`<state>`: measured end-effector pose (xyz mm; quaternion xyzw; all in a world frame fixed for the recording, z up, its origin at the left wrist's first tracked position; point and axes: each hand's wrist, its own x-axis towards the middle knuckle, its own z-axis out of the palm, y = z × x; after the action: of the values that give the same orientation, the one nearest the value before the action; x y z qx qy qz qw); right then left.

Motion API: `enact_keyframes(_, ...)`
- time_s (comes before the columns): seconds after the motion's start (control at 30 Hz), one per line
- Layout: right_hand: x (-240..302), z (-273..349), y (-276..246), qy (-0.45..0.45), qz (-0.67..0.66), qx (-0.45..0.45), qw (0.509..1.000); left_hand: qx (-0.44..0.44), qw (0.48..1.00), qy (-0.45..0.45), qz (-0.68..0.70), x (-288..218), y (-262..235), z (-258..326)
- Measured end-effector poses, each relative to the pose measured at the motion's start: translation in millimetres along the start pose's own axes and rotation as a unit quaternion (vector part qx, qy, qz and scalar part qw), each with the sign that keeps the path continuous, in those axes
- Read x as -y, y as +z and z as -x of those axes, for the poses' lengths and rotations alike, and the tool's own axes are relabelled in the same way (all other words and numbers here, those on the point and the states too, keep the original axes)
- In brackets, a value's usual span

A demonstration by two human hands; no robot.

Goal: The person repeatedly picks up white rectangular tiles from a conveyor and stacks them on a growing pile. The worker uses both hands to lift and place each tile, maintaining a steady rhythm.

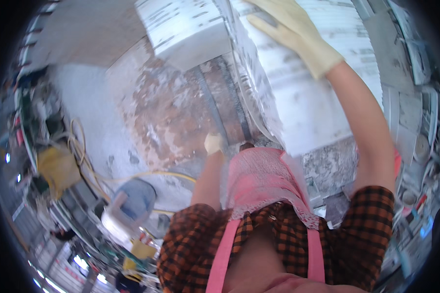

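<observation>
My right hand (pixel 298 41), in a cream rubber glove, lies on the upper face of a large white block (pixel 318 112) with grey streaks. Its fingers are stretched out and the thumb stands apart. Low beside my pink apron (pixel 259 168) hangs my left hand (pixel 213 143), gloved the same way. It looks small and foreshortened from above, so its fingers cannot be made out. Left of the block, at the top of the view, stands another white streaked block (pixel 193 31). A thin pale cord (pixel 244 93) runs down along the near block's left side.
Two dark rails (pixel 212 105) cross the wet reddish-brown floor (pixel 164 117). To the left, a yellow hose (pixel 146 174) curls past a blue bucket (pixel 134 198) and a yellow cloth (pixel 58 168). Cluttered equipment lines both sides.
</observation>
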<state>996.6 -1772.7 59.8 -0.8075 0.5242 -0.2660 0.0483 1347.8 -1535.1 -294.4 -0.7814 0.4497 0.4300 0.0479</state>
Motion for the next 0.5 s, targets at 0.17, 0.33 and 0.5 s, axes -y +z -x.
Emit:
enact_keyframes(0.17,41,59,-49,0.016,-0.144,-0.133,0.980,-0.138,0.979,0.060,0.135,49,-57,53)
enact_keyframes(0.33,66,316,-139,0.079,0.029,-0.240,0.967,-0.210,0.949,0.220,-0.079,14,-56,122)
enact_keyframes(0.5,143,670,-171,0.599,-0.023,-0.256,0.758,-0.005,0.854,0.425,-0.301,-77,58,197)
